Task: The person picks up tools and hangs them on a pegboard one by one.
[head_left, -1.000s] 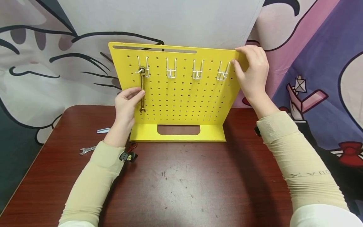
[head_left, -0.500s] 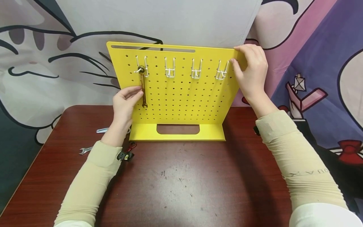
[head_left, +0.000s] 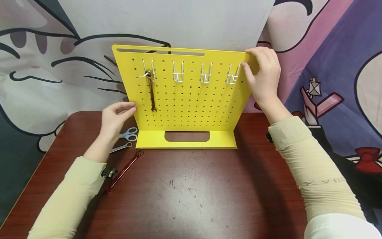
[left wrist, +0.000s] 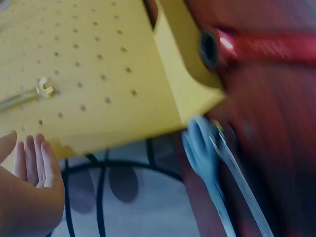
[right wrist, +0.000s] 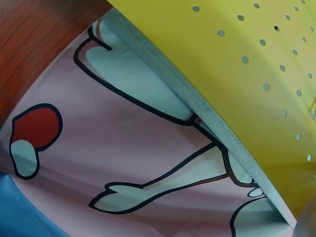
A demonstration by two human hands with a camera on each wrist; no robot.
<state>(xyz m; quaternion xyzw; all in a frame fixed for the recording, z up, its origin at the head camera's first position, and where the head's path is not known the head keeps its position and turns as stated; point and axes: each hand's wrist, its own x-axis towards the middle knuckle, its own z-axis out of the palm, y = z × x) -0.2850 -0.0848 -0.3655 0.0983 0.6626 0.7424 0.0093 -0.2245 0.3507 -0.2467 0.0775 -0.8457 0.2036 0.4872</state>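
Note:
A yellow pegboard (head_left: 185, 99) stands upright on its base, with white wire hooks along its upper part. From the leftmost hook hangs a gold-coloured wrench (head_left: 151, 93), ring end up and open end down. My left hand (head_left: 114, 118) is at the board's left edge, fingers extended and holding nothing; in the left wrist view the wrench's open end (left wrist: 45, 88) lies apart from the fingers. My right hand (head_left: 264, 74) grips the board's upper right corner, thumb on the front and fingers over the edge. The right wrist view shows the board (right wrist: 237, 89) but hardly any of that hand.
Left of the board, blue-handled scissors (head_left: 130, 134), a silver wrench (head_left: 121, 147) and a red wrench (head_left: 126, 167) lie on the brown table (head_left: 203, 189); my left forearm partly covers them. Other white hooks (head_left: 206, 74) carry nothing. A printed cloth (head_left: 89, 76) hangs behind.
My left hand has let go of the gold-coloured wrench and moved left and down; the wrench's lower end swung slightly right. The scissors and red wrench now show more. My right hand stays put.

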